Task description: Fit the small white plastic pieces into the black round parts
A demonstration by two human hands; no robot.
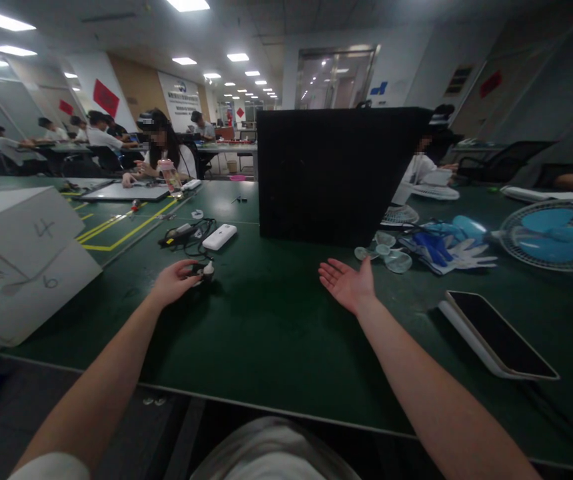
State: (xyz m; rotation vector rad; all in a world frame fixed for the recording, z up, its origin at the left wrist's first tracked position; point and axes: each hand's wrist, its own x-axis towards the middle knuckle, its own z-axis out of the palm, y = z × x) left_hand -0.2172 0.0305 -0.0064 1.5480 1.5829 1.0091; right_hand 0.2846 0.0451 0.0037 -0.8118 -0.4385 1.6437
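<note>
My left hand is closed, thumb and fingers around a small dark object with a white knob-like part, just above or on the green table. The fingers hide most of that object, and its exact kind does not show. Just beyond it lie a black cable with an adapter and a white box-shaped device. My right hand is open, palm turned up and fingers stretched, with nothing in it. Clear plastic discs lie close behind its thumb.
A large black panel stands upright ahead. White boxes are at the left. On the right are blue-and-white gloves, a fan and a phone-like device. A person sits across the table at the left.
</note>
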